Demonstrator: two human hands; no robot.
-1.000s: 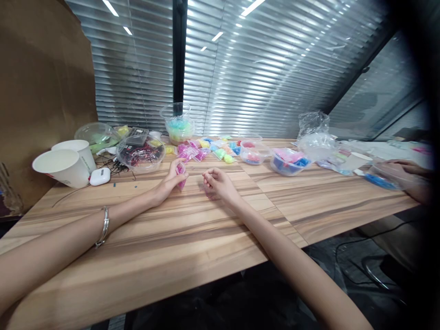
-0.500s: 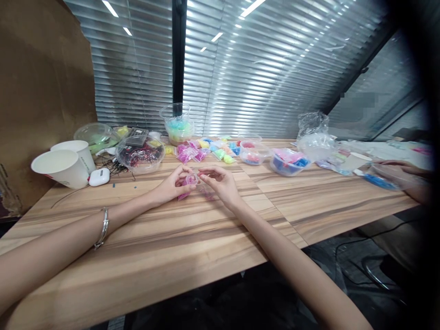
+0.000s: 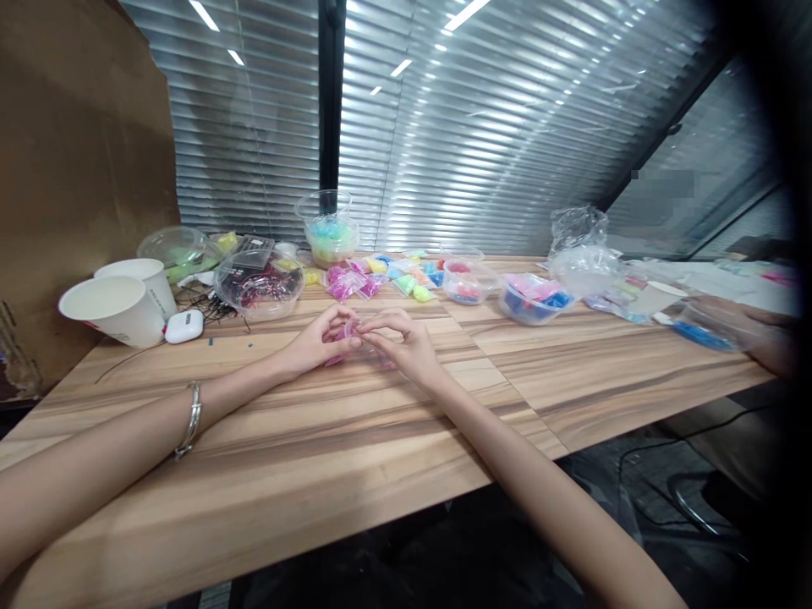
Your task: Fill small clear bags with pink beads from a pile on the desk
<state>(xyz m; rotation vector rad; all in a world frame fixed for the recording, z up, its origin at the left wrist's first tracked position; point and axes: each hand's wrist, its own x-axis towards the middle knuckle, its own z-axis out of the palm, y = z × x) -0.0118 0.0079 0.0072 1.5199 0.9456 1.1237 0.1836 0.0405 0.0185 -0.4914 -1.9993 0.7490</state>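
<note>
1. Small pink bag (image 3: 346, 337), pinched between both hands just above the wooden table (image 3: 304, 440), at its middle.
2. Left hand (image 3: 317, 338), fingers curled around the bag's left side; silver bracelet (image 3: 190, 419) on that wrist.
3. Right hand (image 3: 403, 342), fingertips narrowed onto the bag's top edge, touching the left fingers.
4. Just behind: heap of coloured bags (image 3: 381, 277), clear bowl of dark bits (image 3: 260, 288).
5. Far left: two paper cups (image 3: 117, 309), white earbud case (image 3: 183, 326).
6. Far right: another person's hand (image 3: 754, 317), well apart.
</note>
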